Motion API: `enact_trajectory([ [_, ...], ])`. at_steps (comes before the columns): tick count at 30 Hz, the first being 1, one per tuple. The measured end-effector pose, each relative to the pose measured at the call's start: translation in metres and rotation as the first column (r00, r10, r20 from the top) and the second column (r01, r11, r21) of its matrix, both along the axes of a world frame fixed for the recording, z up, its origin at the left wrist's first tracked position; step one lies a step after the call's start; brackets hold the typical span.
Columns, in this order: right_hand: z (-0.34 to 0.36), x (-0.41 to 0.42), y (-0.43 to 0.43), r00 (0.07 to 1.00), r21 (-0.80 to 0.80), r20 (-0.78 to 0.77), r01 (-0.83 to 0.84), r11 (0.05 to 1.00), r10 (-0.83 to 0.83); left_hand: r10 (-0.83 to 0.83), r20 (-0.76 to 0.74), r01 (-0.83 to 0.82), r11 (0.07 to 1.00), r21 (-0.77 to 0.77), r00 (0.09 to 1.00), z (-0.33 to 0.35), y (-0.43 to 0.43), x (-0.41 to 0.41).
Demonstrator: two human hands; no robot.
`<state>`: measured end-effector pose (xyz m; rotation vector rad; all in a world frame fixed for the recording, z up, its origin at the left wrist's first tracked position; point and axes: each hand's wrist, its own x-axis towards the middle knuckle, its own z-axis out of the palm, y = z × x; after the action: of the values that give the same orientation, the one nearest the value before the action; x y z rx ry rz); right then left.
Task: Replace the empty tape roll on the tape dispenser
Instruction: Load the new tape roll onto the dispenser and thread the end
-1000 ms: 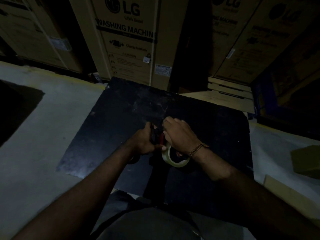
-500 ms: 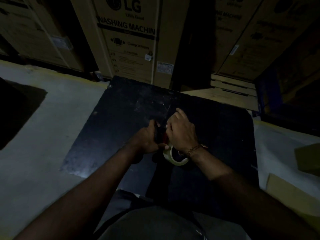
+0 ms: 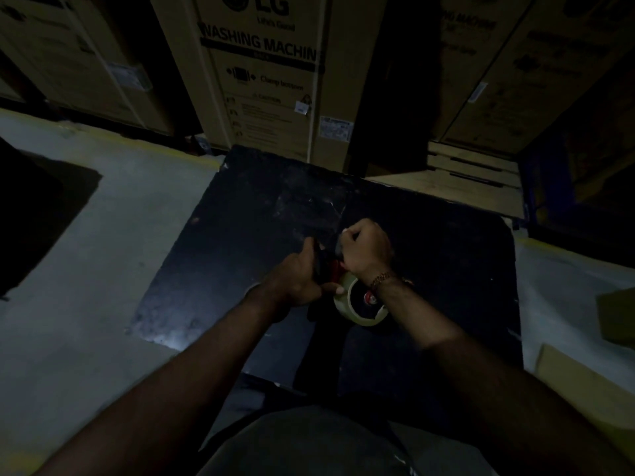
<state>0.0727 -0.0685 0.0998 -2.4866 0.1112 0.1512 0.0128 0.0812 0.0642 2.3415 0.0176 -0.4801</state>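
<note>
Above the black board (image 3: 240, 235), left hand (image 3: 302, 280) clamps the tape dispenser (image 3: 325, 266), right hand (image 3: 367, 249) pinches its front

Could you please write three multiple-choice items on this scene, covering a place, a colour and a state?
1. Where is the tape roll? A. On a carton. B. Beneath the wrist of the right hand. C. On the floor.
2. What colour is the hub inside it? A. Red. B. Blue. C. Green.
3. What is the left hand doing? A. Lying flat. B. Hanging idle. C. Gripping the tape dispenser.
Answers: B, the roll shows just below the wrist; A, a red disc sits within it; C, it wraps the dark handle.
</note>
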Motion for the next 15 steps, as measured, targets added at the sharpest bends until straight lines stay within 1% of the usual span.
enact_trajectory([
  [3,0.004,0.012,0.000,0.993,0.113,-0.068,0.104,0.988,-0.096,-0.027,-0.006,0.028,0.998,0.056,1.000,0.006,0.000,0.004],
  [6,0.005,0.022,-0.001,0.979,0.128,-0.149,0.160,0.979,-0.141,-0.047,-0.030,0.050,0.994,0.099,0.998,0.010,-0.001,0.006],
  [8,0.004,0.025,-0.001,0.974,0.128,-0.169,0.174,0.976,-0.151,-0.057,-0.027,0.060,0.991,0.118,0.998,0.010,-0.003,0.006],
  [11,0.002,0.027,-0.003,0.976,0.144,-0.161,0.168,0.975,-0.144,-0.049,-0.019,0.051,0.990,0.129,0.999,0.010,-0.004,0.007],
  [15,0.005,0.031,-0.008,0.989,0.104,-0.135,0.066,0.992,-0.051,-0.057,-0.035,0.061,0.988,0.143,0.998,0.012,-0.002,0.006],
])
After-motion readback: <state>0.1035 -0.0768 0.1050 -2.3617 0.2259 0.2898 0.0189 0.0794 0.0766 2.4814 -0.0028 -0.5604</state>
